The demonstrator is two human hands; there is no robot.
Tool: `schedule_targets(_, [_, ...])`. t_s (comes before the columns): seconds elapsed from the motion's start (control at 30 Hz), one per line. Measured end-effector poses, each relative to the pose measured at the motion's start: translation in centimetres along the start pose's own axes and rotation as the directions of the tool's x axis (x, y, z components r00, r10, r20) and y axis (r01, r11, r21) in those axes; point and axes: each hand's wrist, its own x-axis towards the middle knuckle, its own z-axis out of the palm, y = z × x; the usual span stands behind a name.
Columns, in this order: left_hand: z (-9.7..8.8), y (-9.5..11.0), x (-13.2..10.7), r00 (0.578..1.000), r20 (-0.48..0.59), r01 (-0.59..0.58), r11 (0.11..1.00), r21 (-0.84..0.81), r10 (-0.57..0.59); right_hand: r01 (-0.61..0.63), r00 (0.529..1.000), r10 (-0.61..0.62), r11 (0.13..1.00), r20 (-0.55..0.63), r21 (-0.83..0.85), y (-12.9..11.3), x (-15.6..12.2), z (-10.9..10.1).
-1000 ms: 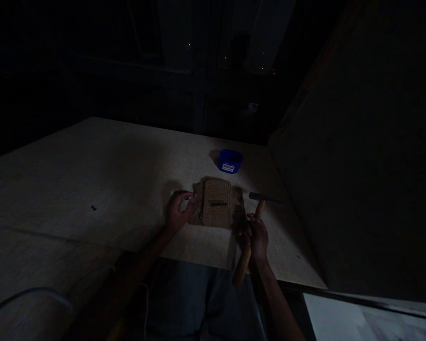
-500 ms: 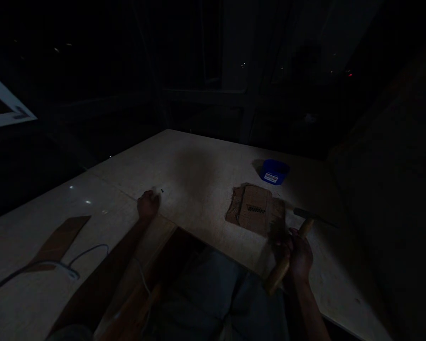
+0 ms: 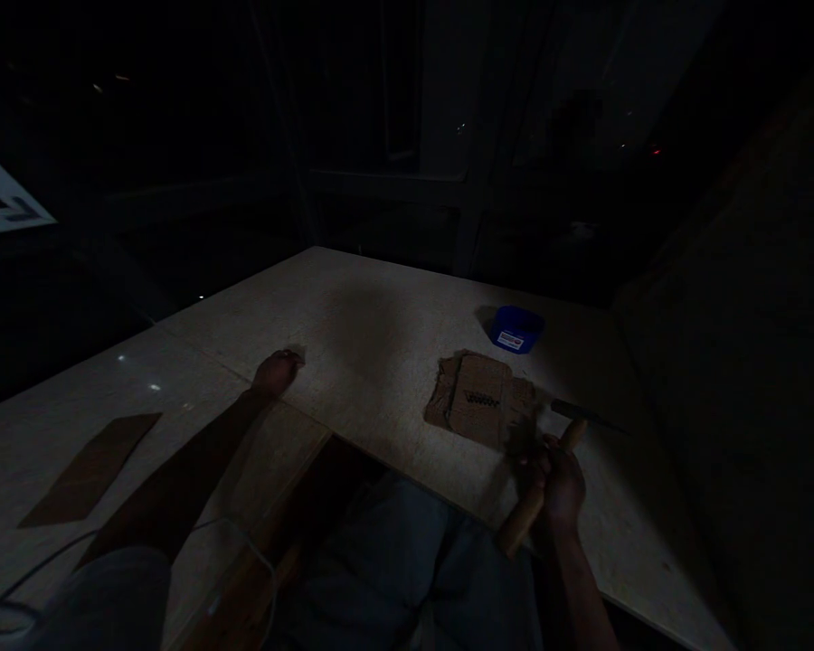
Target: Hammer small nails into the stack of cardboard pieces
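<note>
My right hand (image 3: pixel 564 484) is wrapped round the wooden handle of a hammer (image 3: pixel 525 520), whose dark metal head (image 3: pixel 587 414) points to the far right, above the table. Just left of it lies a stack of worn brown cardboard (image 3: pixel 465 416). A row of small dark nail-like pieces (image 3: pixel 481 400) sits on the cardboard. My left hand (image 3: pixel 277 372) rests on the table to the left, fingers curled together; whatever they may hold is hidden. Behind the cardboard stands a blue plastic tub (image 3: pixel 517 330) with a white label; its inside is too dark to make out.
The pale table (image 3: pixel 380 398) has a cut-out edge in front of my lap. A flat cardboard strip (image 3: pixel 91 470) lies at the left, near a thin cable (image 3: pixel 258 553) that loops by my left arm. A dark wall (image 3: pixel 733 362) borders the right side.
My left hand has reached slightly farther over the table, and the small dark piece beside its fingertips no longer shows. The cable has shifted with the left arm. My right hand keeps hold of the hammer.
</note>
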Motion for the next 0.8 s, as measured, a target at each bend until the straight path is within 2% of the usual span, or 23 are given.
schedule_targets(0.1, [1.4,2.4,-0.5,0.999,-0.032,-0.007,0.995,-0.096,0.004,-0.043,0.999,0.044,0.998,-0.024,0.047,0.0,-0.1,0.2])
schedule_targets(0.2, [4.3,7.0,-1.7,1.0,-0.029,-0.019,0.964,-0.267,0.011,-0.048,0.999,0.048,0.998,0.004,0.049,-0.2,-0.2,0.5])
schedule_targets(0.23, [5.4,9.0,-2.3,1.0,0.004,0.012,0.9,-0.436,-0.011,-0.042,0.999,0.042,0.998,0.008,0.048,-0.3,-0.2,0.6])
schedule_targets(0.3, [7.6,13.3,-3.8,0.997,0.063,0.005,0.844,-0.537,0.034,-0.036,0.999,0.036,0.998,0.004,0.05,-0.3,-0.2,0.8])
schedule_targets(0.37, [9.6,17.5,-5.3,0.984,0.155,0.04,0.724,-0.689,0.092,-0.032,0.999,0.033,0.999,-0.004,0.044,-0.1,-0.1,0.8])
schedule_targets(0.43, [11.5,21.0,-6.6,0.96,0.239,0.086,0.663,-0.744,0.145,-0.02,1.0,0.021,0.999,-0.006,0.037,0.1,0.0,0.7])
schedule_targets(0.5, [13.2,23.4,-7.4,0.928,0.331,0.148,0.645,-0.749,0.172,-0.016,1.0,0.016,0.999,-0.01,0.045,0.3,0.1,0.6])
schedule_targets(0.57, [14.8,24.5,-7.8,0.895,0.406,0.203,0.643,-0.739,0.184,-0.022,1.0,0.023,0.997,-0.014,0.07,0.5,0.1,0.6])
schedule_targets(0.67, [16.8,24.5,-7.7,0.861,0.464,0.225,0.663,-0.714,0.207,-0.028,0.999,0.031,0.996,-0.025,0.089,0.6,0.1,0.7])
schedule_targets(0.8, [18.5,23.2,-7.1,0.867,0.406,0.087,0.715,-0.694,0.289,-0.051,0.998,0.053,0.997,-0.042,0.065,0.5,-0.1,1.0])
